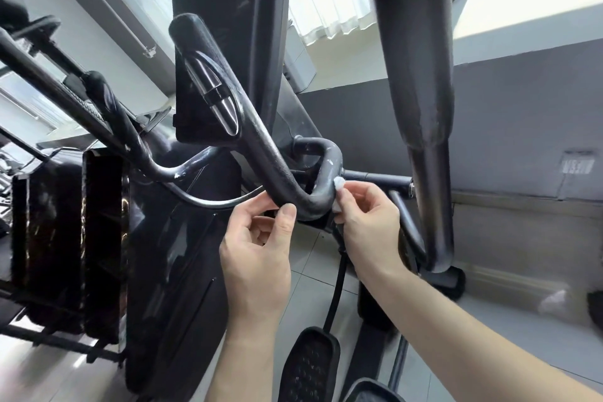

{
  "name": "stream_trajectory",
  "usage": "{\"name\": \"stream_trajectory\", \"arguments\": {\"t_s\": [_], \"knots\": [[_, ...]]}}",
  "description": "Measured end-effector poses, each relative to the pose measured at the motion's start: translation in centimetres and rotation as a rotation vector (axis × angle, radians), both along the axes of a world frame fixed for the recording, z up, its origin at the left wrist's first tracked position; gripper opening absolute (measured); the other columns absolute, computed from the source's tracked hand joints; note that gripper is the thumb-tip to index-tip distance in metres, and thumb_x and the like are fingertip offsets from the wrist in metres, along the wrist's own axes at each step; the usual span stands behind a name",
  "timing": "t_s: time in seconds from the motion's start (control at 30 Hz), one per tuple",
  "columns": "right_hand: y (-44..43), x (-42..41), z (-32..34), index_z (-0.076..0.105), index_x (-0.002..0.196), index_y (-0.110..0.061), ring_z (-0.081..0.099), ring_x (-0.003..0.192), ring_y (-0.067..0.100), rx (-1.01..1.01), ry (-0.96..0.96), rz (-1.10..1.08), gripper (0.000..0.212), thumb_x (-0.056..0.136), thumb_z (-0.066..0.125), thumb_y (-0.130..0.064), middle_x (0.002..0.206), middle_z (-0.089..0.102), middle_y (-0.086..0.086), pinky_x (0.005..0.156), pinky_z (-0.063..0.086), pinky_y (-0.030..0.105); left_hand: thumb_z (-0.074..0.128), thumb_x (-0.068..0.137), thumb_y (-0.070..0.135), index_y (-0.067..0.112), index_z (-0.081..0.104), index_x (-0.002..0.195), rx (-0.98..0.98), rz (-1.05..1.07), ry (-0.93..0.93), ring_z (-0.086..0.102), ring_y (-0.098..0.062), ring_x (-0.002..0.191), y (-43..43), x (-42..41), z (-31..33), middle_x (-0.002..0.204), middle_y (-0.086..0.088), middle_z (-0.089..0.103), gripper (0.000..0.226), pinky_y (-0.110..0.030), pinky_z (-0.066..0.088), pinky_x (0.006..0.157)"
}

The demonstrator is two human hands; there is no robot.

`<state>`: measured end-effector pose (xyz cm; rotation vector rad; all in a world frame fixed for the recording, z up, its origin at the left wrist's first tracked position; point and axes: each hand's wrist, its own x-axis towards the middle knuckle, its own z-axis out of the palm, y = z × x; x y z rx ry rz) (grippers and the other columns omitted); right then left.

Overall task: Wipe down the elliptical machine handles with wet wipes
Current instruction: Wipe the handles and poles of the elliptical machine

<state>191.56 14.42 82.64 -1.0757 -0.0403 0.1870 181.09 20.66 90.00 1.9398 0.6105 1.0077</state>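
Wipe [339, 183] barely visible btwn right hand [368, 225] & handle [261, 147]

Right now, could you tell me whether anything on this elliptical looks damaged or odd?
Yes: the curved handle shows whitish chipped patches at its bend, above the wet wipe pinched by the right hand; the coating looks worn.

Black handle [261, 153], white scuffs, silver sensor strip [213, 93] centre frame; white wipe [339, 184]; black dotted pedal [310, 365] bottom; grey wall [509, 114] right.
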Motion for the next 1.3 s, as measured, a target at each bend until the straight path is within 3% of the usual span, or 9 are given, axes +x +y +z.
{"name": "stream_trajectory", "arguments": {"t_s": [0.2, 0.4, 0.57, 0.73, 0.93, 1.03, 1.1, 1.2, 1.3], "knots": [[2.2, 5.3, 0.7, 0.076, 0.091, -0.017, 0.073, 0.083, 0.013, -0.014, 0.048, -0.039, 0.01, 0.096, 0.073, -0.025, 0.089, 0.078, 0.002, 0.085, 0.061, 0.037, 0.074, 0.092, 0.027, 0.034, 0.07, 0.104, 0.007, 0.001, 0.018, 0.066, -0.015, 0.08, 0.0, -0.2, 0.0, 0.092, 0.015, 0.073, 0.015, -0.033, 0.056, 0.08], [-0.3, 1.8, 1.6, 0.078, 0.081, -0.026, 0.068, 0.092, 0.007, -0.185, -0.298, 0.029, 0.023, 0.093, 0.073, -0.007, 0.095, 0.07, -0.003, 0.088, 0.051, 0.021, 0.074, 0.092, 0.026, 0.035, 0.069, 0.103, 0.003, 0.003, 0.002, 0.065, -0.01, 0.078, 0.0, 0.0, 0.0, 0.093, 0.017, 0.073, 0.015, -0.024, 0.053, 0.076], [-1.9, 0.9, 2.0, 0.081, 0.085, -0.019, 0.069, 0.095, 0.02, -0.138, -0.444, 0.162, 0.025, 0.091, 0.072, 0.004, 0.091, 0.069, -0.001, 0.088, 0.056, 0.029, 0.074, 0.091, 0.027, 0.035, 0.07, 0.103, -0.01, 0.007, -0.003, 0.065, -0.012, 0.078, 0.0, 0.0, -0.2, 0.09, 0.015, 0.073, 0.015, -0.029, 0.055, 0.078], [0.4, 4.0, 2.6, 0.077, 0.078, -0.029, 0.065, 0.088, -0.004, -0.297, -0.399, 0.013, 0.032, 0.091, 0.072, -0.001, 0.093, 0.066, -0.003, 0.082, 0.048, 0.01, 0.075, 0.091, 0.027, 0.035, 0.069, 0.103, -0.014, 0.001, 0.001, 0.065, -0.013, 0.078, 0.0, 0.0, 0.0, 0.089, 0.016, 0.072, 0.015, -0.031, 0.056, 0.079], [1.7, 5.7, 2.7, 0.079, 0.098, -0.016, 0.055, 0.081, -0.023, -0.358, -0.298, -0.017, 0.007, 0.095, 0.074, -0.019, 0.104, 0.062, 0.003, 0.076, 0.036, -0.004, 0.074, 0.092, 0.024, 0.036, 0.068, 0.102, -0.021, -0.017, -0.004, 0.066, -0.008, 0.078, -0.2, -0.1, 0.2, 0.095, 0.019, 0.073, 0.016, -0.033, 0.057, 0.08], [1.2, 5.3, 2.1, 0.079, 0.097, -0.02, 0.062, 0.089, -0.012, -0.398, -0.291, 0.011, 0.008, 0.095, 0.074, -0.025, 0.107, 0.066, 0.002, 0.084, 0.045, 0.004, 0.074, 0.092, 0.024, 0.035, 0.069, 0.103, -0.038, -0.026, -0.008, 0.066, -0.007, 0.08, -0.2, -0.2, 0.2, 0.096, 0.019, 0.073, 0.016, -0.031, 0.057, 0.081], [0.5, 4.3, 1.9, 0.08, 0.092, -0.023, 0.067, 0.093, 0.001, -0.376, -0.263, 0.015, 0.006, 0.093, 0.075, -0.025, 0.102, 0.071, -0.002, 0.094, 0.053, 0.025, 0.074, 0.092, 0.024, 0.035, 0.069, 0.103, -0.043, -0.024, -0.01, 0.066, -0.007, 0.081, -0.2, -0.1, 0.1, 0.095, 0.017, 0.074, 0.016, -0.031, 0.057, 0.081], [-0.9, 1.2, 1.8, 0.08, 0.088, -0.022, 0.071, 0.086, 0.013, -0.265, -0.219, 0.049, 0.006, 0.093, 0.076, -0.022, 0.086, 0.077, -0.006, 0.085, 0.057, 0.034, 0.075, 0.092, 0.024, 0.033, 0.07, 0.104, -0.07, -0.026, -0.02, 0.067, -0.007, 0.081, 0.0, -0.1, 0.0, 0.094, 0.015, 0.074, 0.016, -0.033, 0.057, 0.081], [-2.0, -1.8, 1.4, 0.077, 0.09, -0.022, 0.069, 0.078, 0.013, -0.15, -0.218, 0.074, 0.007, 0.096, 0.074, -0.018, 0.082, 0.076, -0.005, 0.077, 0.056, 0.03, 0.076, 0.091, 0.026, 0.032, 0.071, 0.104, -0.073, -0.02, -0.016, 0.066, -0.009, 0.08, 0.2, -0.2, -0.1, 0.092, 0.01, 0.074, 0.015, -0.028, 0.055, 0.077]]}}
